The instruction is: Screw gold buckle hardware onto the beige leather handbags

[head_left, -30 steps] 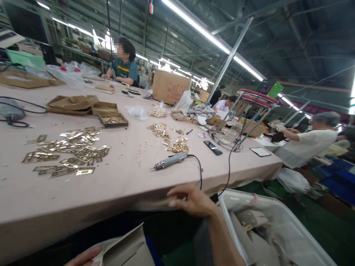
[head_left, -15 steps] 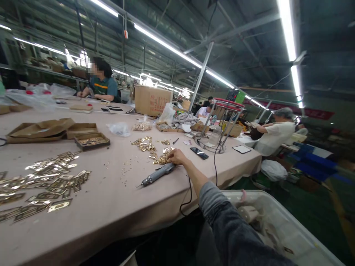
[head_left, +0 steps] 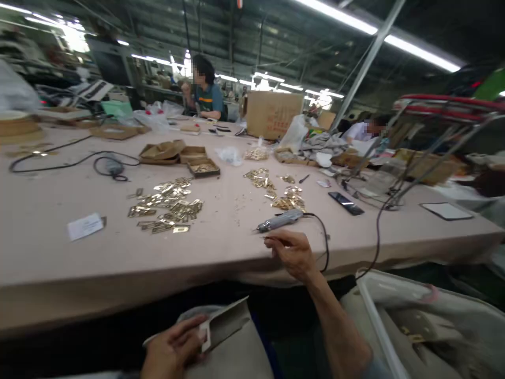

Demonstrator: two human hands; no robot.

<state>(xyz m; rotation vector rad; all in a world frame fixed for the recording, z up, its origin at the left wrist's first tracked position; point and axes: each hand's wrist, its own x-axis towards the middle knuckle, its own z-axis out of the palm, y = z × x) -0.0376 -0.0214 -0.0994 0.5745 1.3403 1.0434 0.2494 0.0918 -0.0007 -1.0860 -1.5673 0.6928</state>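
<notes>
My left hand (head_left: 173, 345) is closed low in front of the table, gripping a beige-grey flap of sheet material (head_left: 231, 323). A small pale rectangular frame plate (head_left: 205, 337) sits at its fingertips, against the flap's edge. Over the table's front edge, my right hand (head_left: 294, 255) pinches something small, too tiny and blurred to name. Just beyond it lies a grey electric screwdriver (head_left: 280, 220), its bit pointing left and its cord trailing right. Gold metal pieces (head_left: 290, 199) are heaped behind the screwdriver.
Many gold frame plates (head_left: 169, 205) are spread on the cloth-covered table (head_left: 221, 242). Further back stand a small open box (head_left: 203, 167) and a carton (head_left: 274, 113). A phone (head_left: 345, 203) and an upturned stool (head_left: 445, 108) are at right, above a white bin (head_left: 374, 316). A co-worker (head_left: 209, 92) sits across.
My right hand has left the gold heap and come nearer, in front of the screwdriver, with its fingers pinched. The view has swung left and down, bringing my left hand and the flap into sight.
</notes>
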